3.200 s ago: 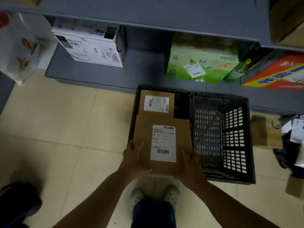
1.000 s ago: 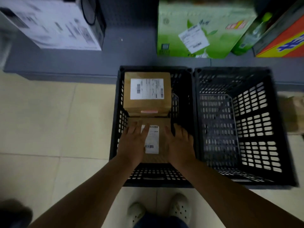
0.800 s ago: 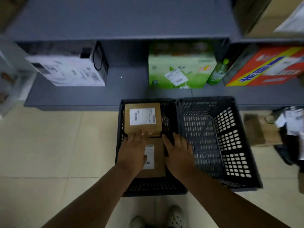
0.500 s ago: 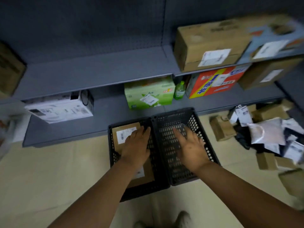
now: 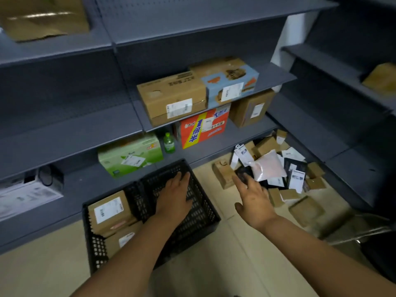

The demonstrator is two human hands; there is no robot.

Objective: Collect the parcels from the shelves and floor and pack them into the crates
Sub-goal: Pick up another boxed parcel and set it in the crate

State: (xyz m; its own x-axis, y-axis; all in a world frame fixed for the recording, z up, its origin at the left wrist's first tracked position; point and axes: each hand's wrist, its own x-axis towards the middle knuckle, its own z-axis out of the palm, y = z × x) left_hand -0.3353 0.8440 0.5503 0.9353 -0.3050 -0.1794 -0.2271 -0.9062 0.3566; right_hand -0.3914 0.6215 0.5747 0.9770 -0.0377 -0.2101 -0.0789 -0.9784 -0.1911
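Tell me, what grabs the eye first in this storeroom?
Two bare hands reach out: the left hand over the black crates, the right hand toward a heap of small parcels on the floor. A red-and-yellow box glows on the grey shelves behind.

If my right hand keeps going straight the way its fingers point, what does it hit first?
Probably the black parcel at the near edge of the floor pile, just past the right hand and its fingers. Depth is unclear; the brown box beside it is nearly as close.
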